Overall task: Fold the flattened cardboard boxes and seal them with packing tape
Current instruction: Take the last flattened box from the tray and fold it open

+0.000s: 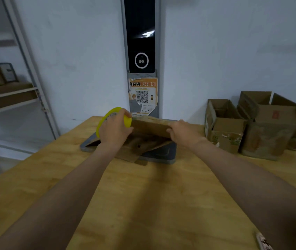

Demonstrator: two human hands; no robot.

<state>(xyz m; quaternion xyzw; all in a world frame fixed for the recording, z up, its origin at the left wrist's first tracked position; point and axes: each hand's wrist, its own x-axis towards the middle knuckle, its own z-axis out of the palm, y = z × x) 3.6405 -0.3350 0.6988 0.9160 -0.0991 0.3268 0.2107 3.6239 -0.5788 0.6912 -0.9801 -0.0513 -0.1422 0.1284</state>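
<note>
A brown cardboard box (150, 128) stands partly folded on a grey pad (163, 155) at the far side of the wooden table (143, 195). Its lower flaps (138, 147) splay out beneath it. My left hand (114, 129) grips a yellow tape dispenser (105, 117) at the box's left end. My right hand (183, 133) clasps the box's right end, fingers over its top edge. Whether tape lies on the box is hidden.
Three open, worn cardboard boxes (224, 127) (273, 130) (253, 100) crowd the table's far right. A dark kiosk post (140, 51) with a QR poster (142, 95) rises behind the table. Shelving (8, 92) stands at the left. A phone-like object (264, 242) lies at the near right edge.
</note>
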